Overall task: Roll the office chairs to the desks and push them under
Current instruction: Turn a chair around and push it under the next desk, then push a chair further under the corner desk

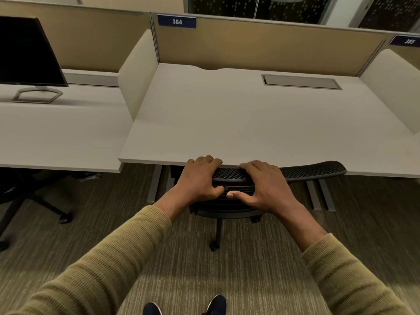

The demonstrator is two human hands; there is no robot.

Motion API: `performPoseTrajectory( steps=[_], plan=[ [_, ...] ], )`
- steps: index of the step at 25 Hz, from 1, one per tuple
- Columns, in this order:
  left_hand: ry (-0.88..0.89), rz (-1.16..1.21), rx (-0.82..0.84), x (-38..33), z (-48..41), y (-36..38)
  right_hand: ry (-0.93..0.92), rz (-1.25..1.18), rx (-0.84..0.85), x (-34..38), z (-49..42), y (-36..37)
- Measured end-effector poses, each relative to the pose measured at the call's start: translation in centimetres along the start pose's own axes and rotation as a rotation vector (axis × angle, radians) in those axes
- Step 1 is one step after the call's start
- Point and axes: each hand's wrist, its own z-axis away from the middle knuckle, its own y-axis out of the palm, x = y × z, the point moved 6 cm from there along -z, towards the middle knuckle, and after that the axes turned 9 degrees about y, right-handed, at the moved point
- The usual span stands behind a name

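Looking down at a big white desk that fills the middle of the view, with striped greyish carpet taking up the whole lower half. A tan partition runs along the desk's back edge from about 11 to 2 o'clock, and a pale side divider splits it from the neighbouring desk over at 9 o'clock. That one has a dark monitor on a hexagon-shaped stand at 10 o'clock, screen off, no brand I can read. The office chair is tucked in at the desk's near edge, roughly 6 o'clock from the desk's middle: the seat is hidden under the top and the black mesh backrest sits right up against the edge. Another chair is parked under the neighbouring desk at 8 o'clock. Mustard knit sleeves come in from 7 and 5 o'clock. Left hand and right hand both grip the top of the backrest side by side, fingers curled over its far side, thumbs on the near side almost meeting. There's a grey cable flap set in the desk at 1 o'clock. A blue tag at 12 o'clock reads "384"; a blurry one at 2 o'clock looks like "385". Dark shoes poke in at 6 o'clock.
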Motion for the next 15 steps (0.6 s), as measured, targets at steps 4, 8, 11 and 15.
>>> performPoseTrajectory(
  steps=[4, 8, 11, 15],
  plan=[
    [-0.039, 0.021, -0.029, 0.9, 1.3, 0.0, -0.038, -0.058, -0.023, 1.7, 0.6, -0.4],
    [-0.071, 0.040, -0.066, 2.1, 3.5, -0.1, -0.084, -0.089, -0.031, 4.8, 1.1, -0.2],
    [-0.090, 0.055, -0.091, 3.3, 5.4, -0.4, -0.113, -0.107, -0.037, 7.5, 1.7, 0.3],
    [-0.112, 0.035, -0.091, 5.6, 8.4, -0.9, -0.134, -0.130, -0.062, 11.7, 2.3, 0.9]
  ],
)
